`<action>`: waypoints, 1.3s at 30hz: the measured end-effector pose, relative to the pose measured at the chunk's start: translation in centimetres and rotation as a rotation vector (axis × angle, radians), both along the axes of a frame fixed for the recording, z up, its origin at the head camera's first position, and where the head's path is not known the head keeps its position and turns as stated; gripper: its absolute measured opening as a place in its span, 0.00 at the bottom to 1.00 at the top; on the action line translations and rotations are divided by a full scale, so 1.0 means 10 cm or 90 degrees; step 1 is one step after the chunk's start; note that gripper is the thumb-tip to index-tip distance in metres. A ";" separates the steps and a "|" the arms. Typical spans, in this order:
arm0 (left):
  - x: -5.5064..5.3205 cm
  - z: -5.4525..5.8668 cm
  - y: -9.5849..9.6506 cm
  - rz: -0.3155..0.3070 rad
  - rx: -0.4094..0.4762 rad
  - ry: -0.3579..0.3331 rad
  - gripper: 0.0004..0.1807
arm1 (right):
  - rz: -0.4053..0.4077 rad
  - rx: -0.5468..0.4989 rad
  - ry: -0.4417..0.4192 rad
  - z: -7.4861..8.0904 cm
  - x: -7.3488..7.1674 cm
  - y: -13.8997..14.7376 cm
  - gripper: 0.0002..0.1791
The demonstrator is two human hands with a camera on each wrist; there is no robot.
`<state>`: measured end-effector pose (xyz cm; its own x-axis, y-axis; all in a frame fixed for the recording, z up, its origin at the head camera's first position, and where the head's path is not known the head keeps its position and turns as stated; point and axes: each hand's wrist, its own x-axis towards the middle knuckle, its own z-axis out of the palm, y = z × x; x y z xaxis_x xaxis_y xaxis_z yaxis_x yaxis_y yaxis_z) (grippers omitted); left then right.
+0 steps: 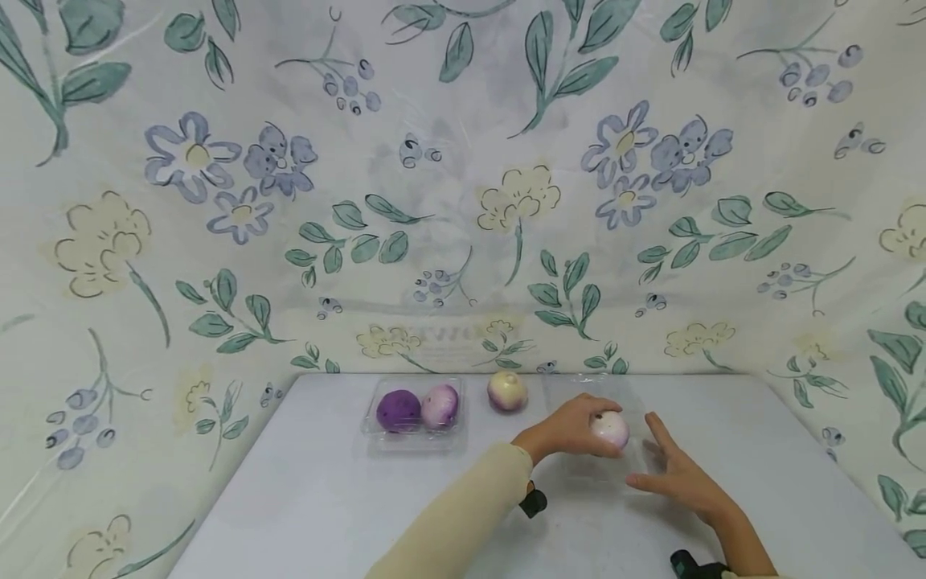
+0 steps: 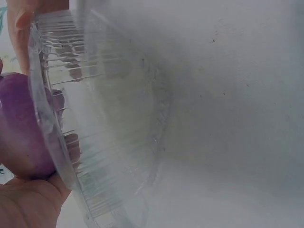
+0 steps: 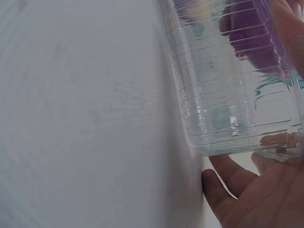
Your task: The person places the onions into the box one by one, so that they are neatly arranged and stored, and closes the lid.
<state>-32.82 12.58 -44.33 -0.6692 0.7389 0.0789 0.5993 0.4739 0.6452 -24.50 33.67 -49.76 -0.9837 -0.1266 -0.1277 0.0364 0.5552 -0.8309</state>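
Observation:
My left hand (image 1: 575,426) grips a purple and white onion (image 1: 610,430) between thumb and fingers. In the left wrist view this onion (image 2: 23,128) is at the rim of a clear plastic box (image 2: 104,118). My right hand (image 1: 683,478) is spread at the right end of that box, thumb and fingers apart. Seen from the right wrist, its fingers (image 3: 232,175) lie against the end wall of the clear box (image 3: 213,104), and the held onion (image 3: 249,38) shows through the plastic.
To the left stands another clear plastic box (image 1: 376,442) with a dark purple onion (image 1: 398,412) and a lighter one (image 1: 440,407) inside. A yellowish onion (image 1: 507,392) sits between the boxes on the white table (image 1: 289,498). Flowered cloth (image 1: 448,241) hangs behind the table.

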 end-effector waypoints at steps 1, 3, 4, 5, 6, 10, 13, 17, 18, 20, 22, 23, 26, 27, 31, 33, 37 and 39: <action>0.00 -0.01 0.01 0.002 0.003 -0.006 0.37 | 0.000 -0.003 -0.001 -0.01 0.00 0.00 0.68; 0.00 -0.02 0.03 0.007 0.008 -0.015 0.37 | -0.002 -0.009 0.000 -0.02 0.00 0.00 0.68; 0.00 -0.02 0.04 0.010 0.011 -0.019 0.37 | -0.002 -0.011 0.001 -0.02 0.00 0.00 0.68; 0.01 -0.03 0.05 0.015 0.013 -0.023 0.37 | -0.002 -0.015 0.001 -0.02 0.00 0.00 0.68; 0.01 -0.03 0.06 0.020 0.014 -0.025 0.37 | -0.001 -0.016 0.005 -0.01 0.00 0.00 0.68; 0.02 -0.07 0.18 0.032 -0.004 -0.040 0.38 | -0.002 -0.011 0.022 0.03 0.02 0.04 0.67; 0.04 -0.10 0.26 0.036 -0.026 -0.047 0.37 | -0.007 -0.003 0.026 0.04 0.03 0.07 0.67; 0.07 -0.13 0.32 0.062 -0.039 -0.050 0.36 | -0.007 0.002 0.020 0.03 0.01 0.07 0.67; 0.07 -0.13 0.33 0.066 -0.042 -0.048 0.35 | -0.007 0.002 0.018 0.02 0.00 0.06 0.67; 0.08 -0.14 0.34 0.069 -0.046 -0.047 0.35 | -0.007 -0.002 0.014 0.01 -0.01 0.05 0.67; 0.08 -0.15 0.35 0.064 -0.051 -0.043 0.36 | -0.008 -0.004 0.013 0.00 -0.02 0.04 0.67; 0.08 -0.15 0.35 0.061 -0.052 -0.042 0.35 | -0.008 -0.006 0.012 0.00 -0.02 0.03 0.67; 0.08 -0.16 0.36 0.061 -0.055 -0.044 0.36 | -0.010 -0.005 0.010 0.00 -0.03 0.02 0.67; 0.07 -0.17 0.37 0.064 -0.056 -0.045 0.36 | -0.011 -0.005 0.010 0.01 -0.04 0.01 0.67; 0.06 -0.21 0.39 0.082 -0.053 -0.057 0.37 | -0.018 -0.007 0.001 0.01 -0.04 0.00 0.68; 0.07 -0.22 0.40 0.089 -0.050 -0.063 0.37 | -0.018 -0.005 0.000 0.02 -0.03 0.00 0.68; 0.09 -0.22 0.43 0.102 -0.045 -0.080 0.37 | -0.016 -0.006 0.001 0.03 -0.01 0.00 0.68; 0.11 -0.22 0.44 0.107 -0.047 -0.085 0.36 | -0.016 -0.009 0.000 0.03 0.00 0.01 0.67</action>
<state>-31.75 16.93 -46.52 -0.7843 0.6165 -0.0693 0.4194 0.6092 0.6730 -24.51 33.75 -49.42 -0.9866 -0.1039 -0.1256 0.0497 0.5420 -0.8389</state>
